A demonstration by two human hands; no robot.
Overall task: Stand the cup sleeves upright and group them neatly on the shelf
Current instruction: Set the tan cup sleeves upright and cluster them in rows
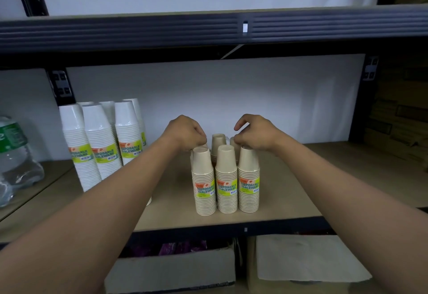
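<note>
1. Nearest and lowest, under the shelf: an open cardboard box (171, 270) with purple packets inside. To its right is a second box (257, 270) with a flat white sheet over the top.
2. Shelf (312, 178): a matte tan board with a dark metal front rail.
3. Beige cup sleeves: nested paper cups stacked upside down, tapered, with ribbed rims. All are upright at mid-shelf near the front edge.
4. Front row of three, touching side by side: front-left sleeve (205, 185), front-middle sleeve (226, 182), front-right sleeve (249, 180). Each has a green-and-orange "DISPOSABLE TABLEWARE" label.
5. Behind them is a back-middle sleeve (218, 142). A back-right sleeve (232, 141) is mostly hidden.
6. Left hand (187, 133): fingers curled down, tips just above the front-left sleeve's top. Can't tell if it grips anything, as the contact is hidden.
7. Right hand (254, 133): fingers curled with the index lifted, tips at the back-right sleeve's top and the palm heel over the front-right sleeve. Can't tell if it's pinching.
8. Further back on the left: white cup sleeves (97, 145), taller with glossy wrap and the same labels, upright in a tight cluster.
9. Far left on the neighbouring shelf: shrink-wrapped clear water bottles (14, 155) with green labels.
10. Behind everything is a plain white back panel (231, 90). A ribbed dark steel beam (139, 32) runs overhead.
</note>
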